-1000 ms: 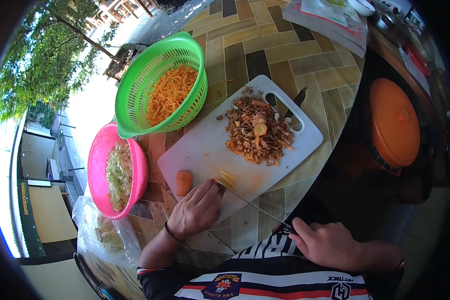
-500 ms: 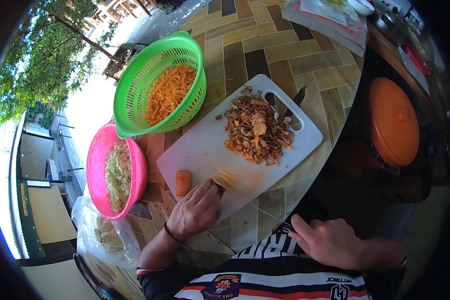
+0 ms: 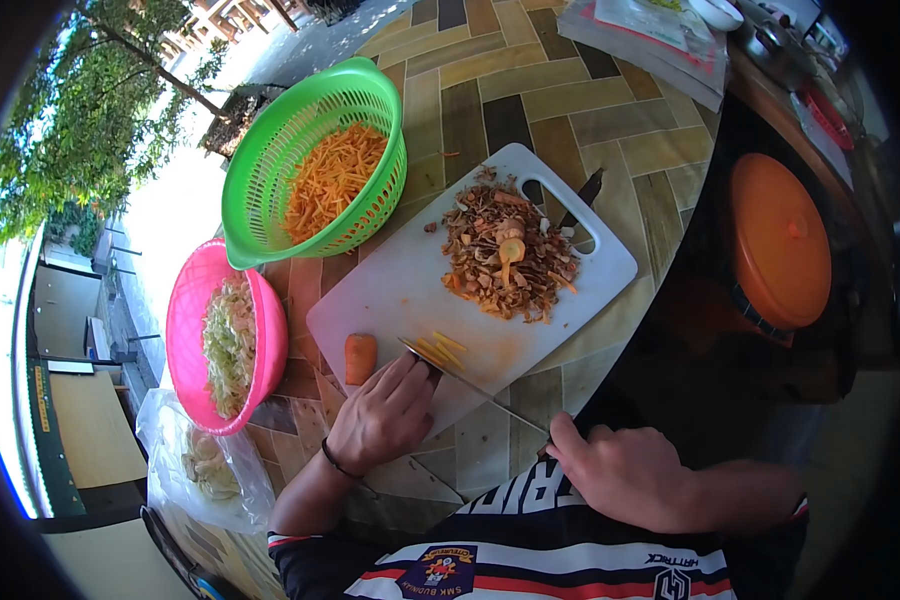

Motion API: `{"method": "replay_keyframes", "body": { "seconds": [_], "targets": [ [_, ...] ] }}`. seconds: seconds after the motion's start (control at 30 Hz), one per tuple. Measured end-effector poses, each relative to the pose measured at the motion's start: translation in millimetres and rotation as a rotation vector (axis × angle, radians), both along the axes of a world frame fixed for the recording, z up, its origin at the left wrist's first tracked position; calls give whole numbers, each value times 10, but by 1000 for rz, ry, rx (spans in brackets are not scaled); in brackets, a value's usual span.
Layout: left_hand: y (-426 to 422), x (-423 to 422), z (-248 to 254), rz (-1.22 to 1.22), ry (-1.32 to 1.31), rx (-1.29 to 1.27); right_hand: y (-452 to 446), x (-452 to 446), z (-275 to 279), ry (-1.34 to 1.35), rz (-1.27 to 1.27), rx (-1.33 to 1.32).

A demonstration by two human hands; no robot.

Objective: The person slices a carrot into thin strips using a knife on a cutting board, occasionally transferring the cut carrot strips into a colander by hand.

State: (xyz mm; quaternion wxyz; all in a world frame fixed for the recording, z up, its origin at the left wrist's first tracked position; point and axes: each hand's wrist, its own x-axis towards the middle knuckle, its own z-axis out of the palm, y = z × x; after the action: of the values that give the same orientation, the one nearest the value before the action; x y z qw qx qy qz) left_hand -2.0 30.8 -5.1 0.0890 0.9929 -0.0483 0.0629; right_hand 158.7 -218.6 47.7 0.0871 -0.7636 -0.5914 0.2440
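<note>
My right hand (image 3: 625, 478) is closed around the handle of a knife (image 3: 490, 397), whose thin blade reaches across the near edge of the white cutting board (image 3: 410, 285). The blade's tip lies beside the fingertips of my left hand (image 3: 382, 415). Those fingers are bent and pressed down on carrot slices, mostly hidden under them. A few cut carrot sticks (image 3: 448, 343) lie just beyond the blade. To the left of my fingers stands a carrot chunk (image 3: 360, 358). A heap of brownish peelings and scraps (image 3: 510, 255) covers the board's far right part.
A green colander (image 3: 398, 150) holds shredded carrot (image 3: 335, 180). Next to it, a pink basket (image 3: 273, 345) contains shredded cabbage (image 3: 230, 345). A clear plastic bag (image 3: 205, 465) lies nearer me. Right of the tiled table (image 3: 630, 120) is an orange lidded container (image 3: 782, 240).
The knife blade, hardly visible before, now lies across the board beside my left fingertips. My right hand has shifted slightly left and up. My left hand stays on the carrot slices.
</note>
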Motion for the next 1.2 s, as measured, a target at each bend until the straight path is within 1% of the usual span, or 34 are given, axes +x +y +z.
{"method": "replay_keyframes", "body": {
  "seconds": [0.1, 0.2, 0.5, 0.9, 1.2],
  "targets": [
    [2, 15, 7, -7, -39, 9, -128, 45, 75, 52, -24, 17],
    [14, 19, -10, -17, -52, 19, -183, 66, 125, 39, -19, -7],
    [30, 6, -30, -37, -58, 16, -151, 89, 101, 37, -45, 32],
    [13, 36, -14, -19, -57, 14, -189, 120, 71, 107, -76, 50],
    [34, 2, -28, -62, -113, 75, -206, 104, 89, 114, -68, 33]
  ]
}}
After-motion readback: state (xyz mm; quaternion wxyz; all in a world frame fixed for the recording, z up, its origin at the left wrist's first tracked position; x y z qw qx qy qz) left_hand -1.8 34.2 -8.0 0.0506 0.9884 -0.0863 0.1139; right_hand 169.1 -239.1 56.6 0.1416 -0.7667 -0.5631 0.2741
